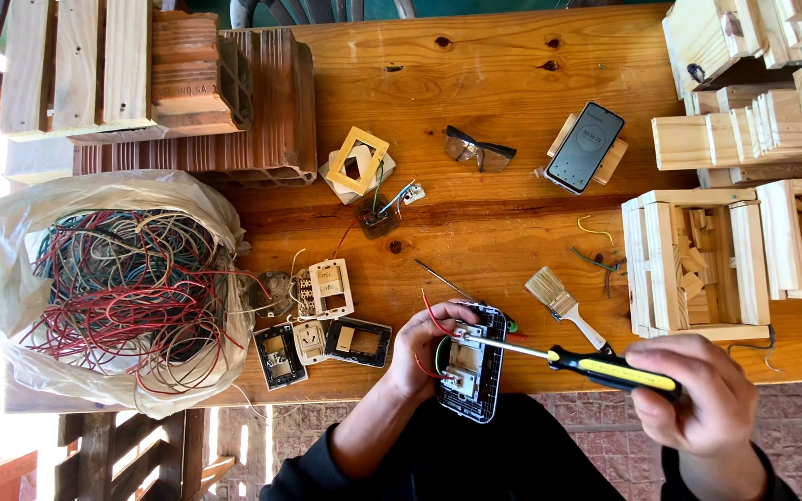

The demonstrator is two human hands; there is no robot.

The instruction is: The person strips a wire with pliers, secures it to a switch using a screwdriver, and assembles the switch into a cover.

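Note:
My left hand (pixel 420 357) grips a dark electrical switch module (pixel 472 364) with red and green wires, held at the table's near edge. My right hand (pixel 698 394) holds a screwdriver (pixel 596 365) with a black and yellow handle. Its metal shaft runs left and its tip rests on the module's white centre. Several other switch and socket modules (pixel 322 325) lie on the wooden table (pixel 494 102) just left of my left hand.
A plastic bag of tangled coloured wires (pixel 122 283) sits at the left. A paintbrush (pixel 559 304), safety glasses (pixel 478 148), a phone (pixel 586 146) on a wooden stand, bricks (pixel 234 102) and small wooden crates (pixel 693 264) surround the work spot.

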